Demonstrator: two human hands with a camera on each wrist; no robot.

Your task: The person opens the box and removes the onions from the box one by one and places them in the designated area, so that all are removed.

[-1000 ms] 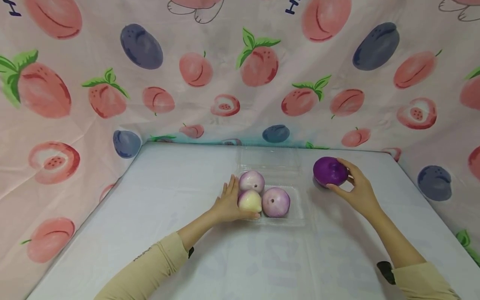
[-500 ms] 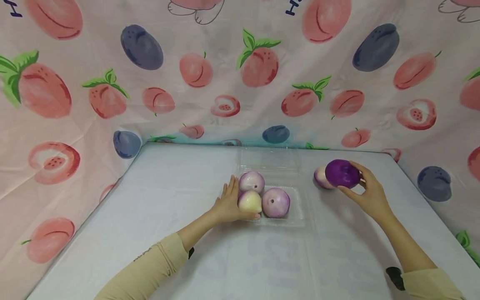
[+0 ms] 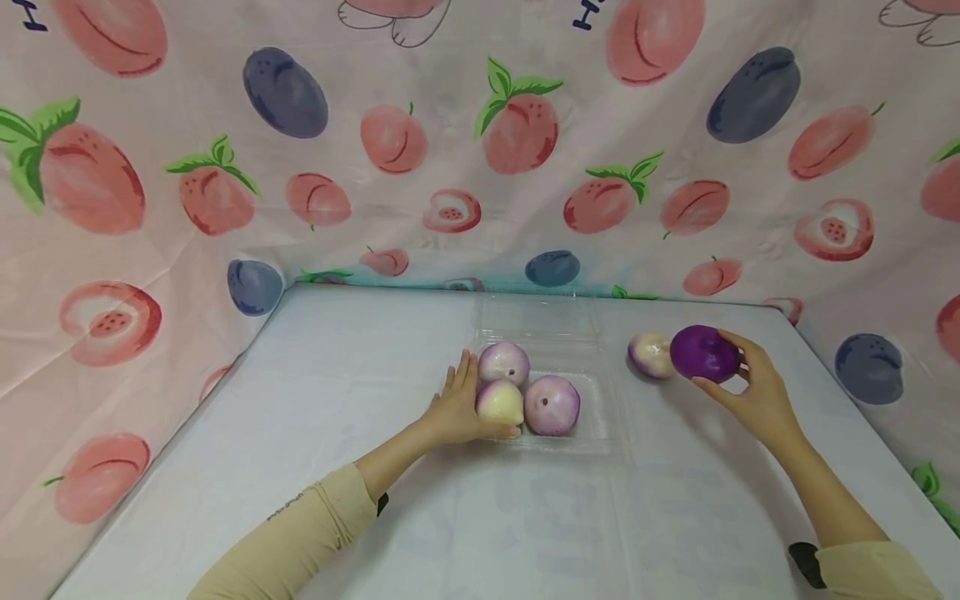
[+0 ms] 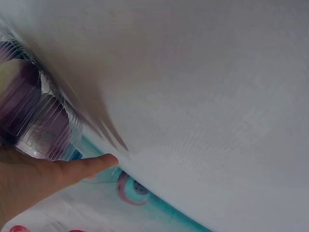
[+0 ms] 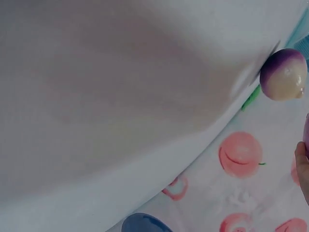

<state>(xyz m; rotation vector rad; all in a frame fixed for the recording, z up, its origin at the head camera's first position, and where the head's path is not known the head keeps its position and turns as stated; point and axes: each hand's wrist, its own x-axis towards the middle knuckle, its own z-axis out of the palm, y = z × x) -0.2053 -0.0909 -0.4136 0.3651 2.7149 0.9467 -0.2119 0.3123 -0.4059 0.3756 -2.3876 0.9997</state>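
Observation:
A clear plastic box (image 3: 597,412) sits mid-table with its lid (image 3: 537,319) folded back. Inside are three pale purple-and-white onions: one at the back (image 3: 503,362), one at the front left (image 3: 500,404) and one at the right (image 3: 552,405). My left hand (image 3: 456,414) rests along the box's left side, fingers extended and thumb along the front; the left wrist view shows a finger (image 4: 87,166) stretched past the wall. My right hand (image 3: 759,396) grips a deep purple onion (image 3: 705,354) between thumb and fingers. Just left of it lies another white-and-purple onion (image 3: 651,356).
A white cloth covers the table (image 3: 360,350). Behind and at both sides hangs a fruit-printed curtain (image 3: 450,100), meeting the table's back edge close behind the lid.
My right hand has moved right and slightly toward me with the deep purple onion, uncovering the white-and-purple onion behind it. My left hand and the box have stayed put.

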